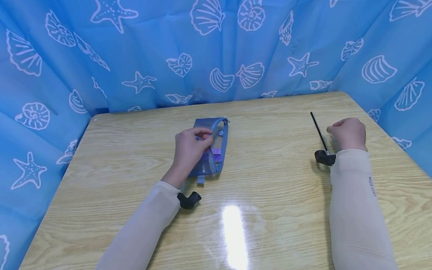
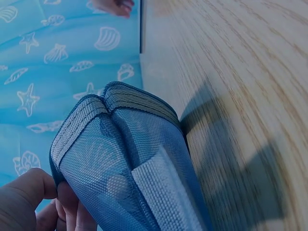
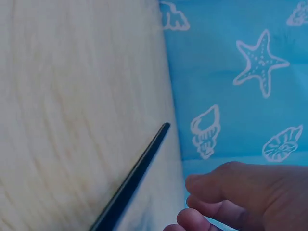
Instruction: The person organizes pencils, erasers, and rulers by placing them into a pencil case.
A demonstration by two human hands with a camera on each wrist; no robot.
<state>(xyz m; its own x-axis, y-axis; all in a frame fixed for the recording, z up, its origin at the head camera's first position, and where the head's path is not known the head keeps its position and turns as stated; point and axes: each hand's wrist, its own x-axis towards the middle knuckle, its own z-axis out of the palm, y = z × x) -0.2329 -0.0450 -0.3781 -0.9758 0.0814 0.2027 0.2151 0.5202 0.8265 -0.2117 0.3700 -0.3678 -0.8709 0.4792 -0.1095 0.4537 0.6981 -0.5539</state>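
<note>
A blue mesh zip pouch (image 1: 204,167) lies on the table with its zipped side parted. My left hand (image 1: 190,151) pinches the pouch's edge between thumb and fingers; the left wrist view shows the thumb (image 2: 36,185) on the mesh (image 2: 149,130). Inside the opening I see a purple piece (image 1: 216,151) and a round pale button (image 1: 221,133). At the right, a slim black pen-like stick (image 1: 319,131) with a silvery end lies on the table. Just right of it hovers my right hand (image 1: 349,134), fingers loosely curled, holding nothing and apart from the stick (image 3: 134,178).
The light wood table (image 1: 267,181) carries a bright glare patch (image 1: 235,239) near its front. A blue curtain (image 1: 213,51) with shell and starfish prints surrounds the back and sides. Black wrist camera mounts (image 1: 189,200) stick out beside both wrists.
</note>
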